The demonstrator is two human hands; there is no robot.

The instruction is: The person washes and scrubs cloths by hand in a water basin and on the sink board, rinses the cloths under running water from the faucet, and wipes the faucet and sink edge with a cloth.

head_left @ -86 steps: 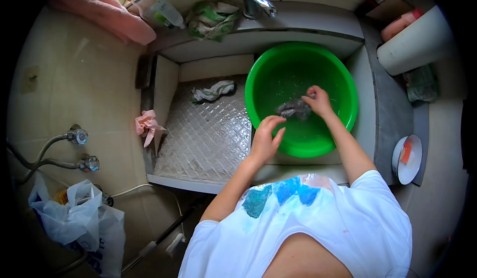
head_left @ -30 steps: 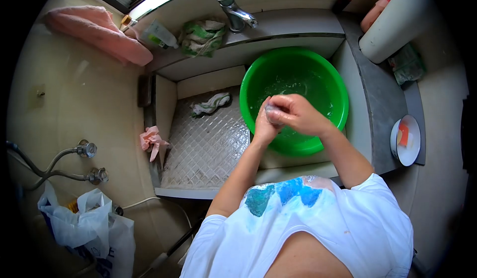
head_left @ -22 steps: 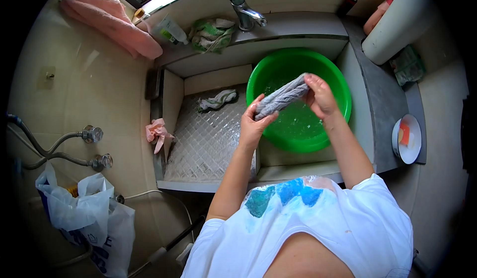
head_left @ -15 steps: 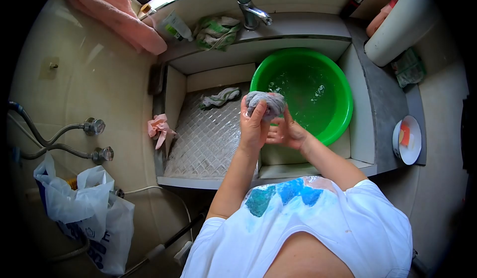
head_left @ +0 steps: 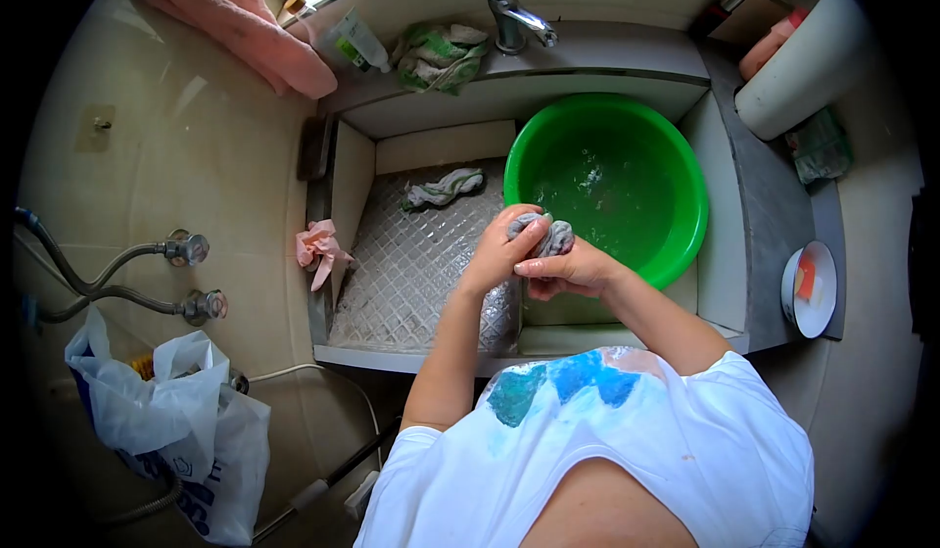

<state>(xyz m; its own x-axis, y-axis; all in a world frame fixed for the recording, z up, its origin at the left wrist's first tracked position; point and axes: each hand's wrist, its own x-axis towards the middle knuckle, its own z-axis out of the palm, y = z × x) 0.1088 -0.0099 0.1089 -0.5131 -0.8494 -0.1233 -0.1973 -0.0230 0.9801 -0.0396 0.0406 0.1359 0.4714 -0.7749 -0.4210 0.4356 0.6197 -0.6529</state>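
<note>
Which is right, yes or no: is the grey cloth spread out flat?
No, the grey cloth is bunched up between the left hand and the right hand.

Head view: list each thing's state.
Grey fabric cloth, bunched up in the left hand
Round green plastic basin, holding water
Chrome metal tap, not running
Long white-and-green cloth, twisted
Round white bowl, holding an orange piece
Green-and-white cloth by the tap, crumpled
</note>
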